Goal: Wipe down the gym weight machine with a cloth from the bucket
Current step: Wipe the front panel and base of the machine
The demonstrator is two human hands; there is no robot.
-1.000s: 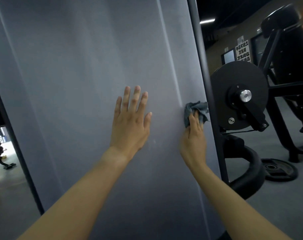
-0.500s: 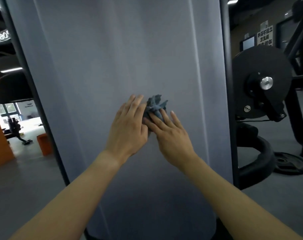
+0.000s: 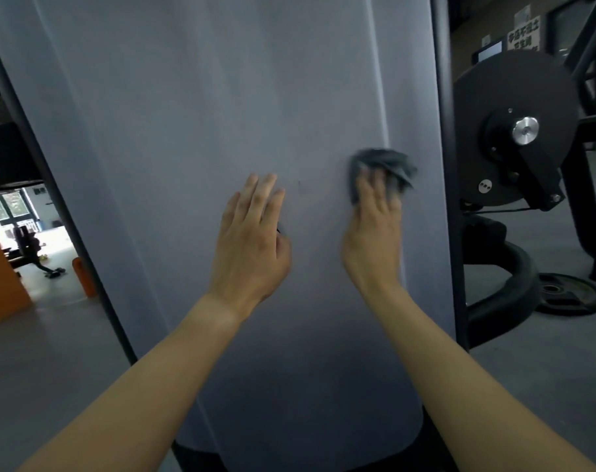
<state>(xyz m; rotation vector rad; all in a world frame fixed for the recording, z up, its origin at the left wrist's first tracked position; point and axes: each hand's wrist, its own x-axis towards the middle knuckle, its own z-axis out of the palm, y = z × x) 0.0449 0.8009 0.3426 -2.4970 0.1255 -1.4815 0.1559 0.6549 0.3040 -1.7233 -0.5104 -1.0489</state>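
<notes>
Mid-wipe. Right hand (image 3: 375,229) presses the bunched grey cloth (image 3: 385,163) with straight fingers against the machine's grey panel (image 3: 204,114), near its right edge. Left hand (image 3: 252,240) is released, flat on the panel's middle. Bucket not in view. Probably left: lower panel, black frame (image 3: 443,165), black disc (image 3: 484,97).

The panel (image 3: 221,114) fills frame centre. On it, the left hand (image 3: 250,247) lies at centre; just right, the right hand (image 3: 373,240) presses the cloth (image 3: 385,163). Right of the panel: a disc (image 3: 494,107). Far left: possibly a bucket (image 3: 83,275).
</notes>
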